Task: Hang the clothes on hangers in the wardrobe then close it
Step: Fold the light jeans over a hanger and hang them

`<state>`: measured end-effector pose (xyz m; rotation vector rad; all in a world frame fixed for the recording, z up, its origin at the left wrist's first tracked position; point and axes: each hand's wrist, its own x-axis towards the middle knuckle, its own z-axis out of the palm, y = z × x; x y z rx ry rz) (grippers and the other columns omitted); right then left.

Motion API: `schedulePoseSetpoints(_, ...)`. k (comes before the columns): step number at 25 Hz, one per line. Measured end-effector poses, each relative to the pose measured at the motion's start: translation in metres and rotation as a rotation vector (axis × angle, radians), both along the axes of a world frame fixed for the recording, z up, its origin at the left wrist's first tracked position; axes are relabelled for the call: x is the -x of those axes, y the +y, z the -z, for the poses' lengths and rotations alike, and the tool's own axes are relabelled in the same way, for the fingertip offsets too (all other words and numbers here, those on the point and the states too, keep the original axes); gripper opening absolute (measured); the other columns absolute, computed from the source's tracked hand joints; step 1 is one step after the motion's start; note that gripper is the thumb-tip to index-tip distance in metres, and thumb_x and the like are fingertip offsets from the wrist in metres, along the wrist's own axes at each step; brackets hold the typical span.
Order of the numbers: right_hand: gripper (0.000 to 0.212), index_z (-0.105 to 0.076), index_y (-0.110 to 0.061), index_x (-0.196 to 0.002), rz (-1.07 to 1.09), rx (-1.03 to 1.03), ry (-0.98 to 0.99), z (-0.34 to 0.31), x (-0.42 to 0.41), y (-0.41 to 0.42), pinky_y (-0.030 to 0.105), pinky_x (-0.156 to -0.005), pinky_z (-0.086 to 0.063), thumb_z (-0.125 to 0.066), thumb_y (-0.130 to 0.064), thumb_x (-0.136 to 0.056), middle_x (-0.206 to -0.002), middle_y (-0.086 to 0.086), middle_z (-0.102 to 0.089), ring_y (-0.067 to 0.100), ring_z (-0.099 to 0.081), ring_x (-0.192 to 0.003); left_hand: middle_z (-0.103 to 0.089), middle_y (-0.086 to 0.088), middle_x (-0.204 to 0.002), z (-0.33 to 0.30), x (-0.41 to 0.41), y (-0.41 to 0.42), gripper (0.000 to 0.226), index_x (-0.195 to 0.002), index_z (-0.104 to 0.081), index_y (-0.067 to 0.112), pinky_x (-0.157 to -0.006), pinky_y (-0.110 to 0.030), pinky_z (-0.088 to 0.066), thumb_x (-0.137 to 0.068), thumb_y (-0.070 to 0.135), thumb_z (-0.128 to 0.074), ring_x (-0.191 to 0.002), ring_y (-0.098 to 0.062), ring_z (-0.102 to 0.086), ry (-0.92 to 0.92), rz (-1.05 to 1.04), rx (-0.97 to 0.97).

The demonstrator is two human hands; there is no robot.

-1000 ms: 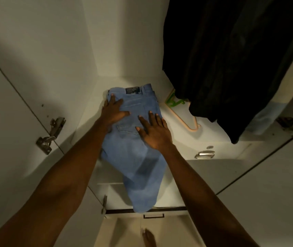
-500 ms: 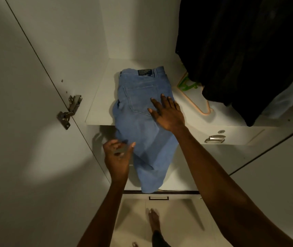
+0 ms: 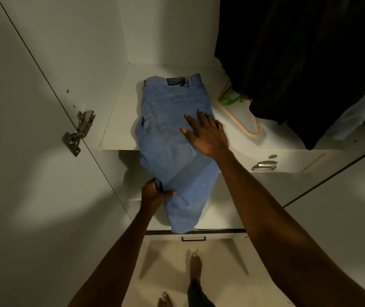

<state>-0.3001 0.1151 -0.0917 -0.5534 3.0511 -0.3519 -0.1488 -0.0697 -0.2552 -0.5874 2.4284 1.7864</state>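
Head view, looking down into the open wardrobe point(image 3: 168, 29).

Blue jeans point(image 3: 172, 138) lie folded on the white shelf point(image 3: 119, 120), waistband and dark label toward the back wall, legs spilling over the shelf's front edge and hanging down in front of the drawers below. Back pocket faces up.

Right hand point(image 3: 205, 136): flat on the jeans, fingers straight and slightly spread, palm down just right of the back pocket, near the jeans' right edge. I read it as pressing the cloth to the shelf.

Left hand point(image 3: 155, 192): lower, below the shelf edge, at the left side of the hanging part. Thumb lies across the front of the denim, fingers tucked behind it, so it grips the fabric's left edge.

So the jeans sit between the two hands: right on the upper part, left on the hanging part.

To the right on the same shelf, a peach hanger point(image 3: 247, 127) and a green hanger point(image 3: 229, 98) lie flat, partly under dark hanging clothes point(image 3: 299, 58). Both are apart from the right hand.

Metal door hinge point(image 3: 78, 132) at left. Drawer handle point(image 3: 264, 166) under the shelf, right of my right forearm. Bare feet on the floor below.
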Motion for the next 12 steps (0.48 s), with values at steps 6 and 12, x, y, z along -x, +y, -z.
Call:
schedulePoseSetpoints(6, 0.068, -0.012, -0.047, -0.159, -0.005, 0.002, 0.039, 0.003, 0.001, 0.0, 0.056, -0.124, -0.01, -0.017, -0.075, -0.097, -0.171, 0.0, -0.006, 0.027, -0.006, -0.157, -0.069, -0.007, -0.1, 0.022, -0.011, 0.024, 0.037, -0.103, -0.064, 0.013, -0.083, -0.034, -0.055, -0.075, 0.009, -0.088, -0.092, -0.025, -0.066, -0.164, -0.025, 0.046)
schedulePoseSetpoints(12, 0.068, -0.011, -0.047, -0.159, -0.012, -0.03, 0.039, 0.004, 0.002, -0.001, 0.055, -0.124, -0.009, -0.017, -0.075, -0.097, -0.171, 0.001, -0.005, 0.028, -0.005, -0.157, -0.056, -0.004, -0.073, 0.054, -0.044, 0.04, 0.032, -0.072, -0.052, 0.016, -0.067, -0.011, -0.041, -0.086, 0.015, -0.081, -0.061, -0.001, -0.059, -0.369, 0.166, 0.038)
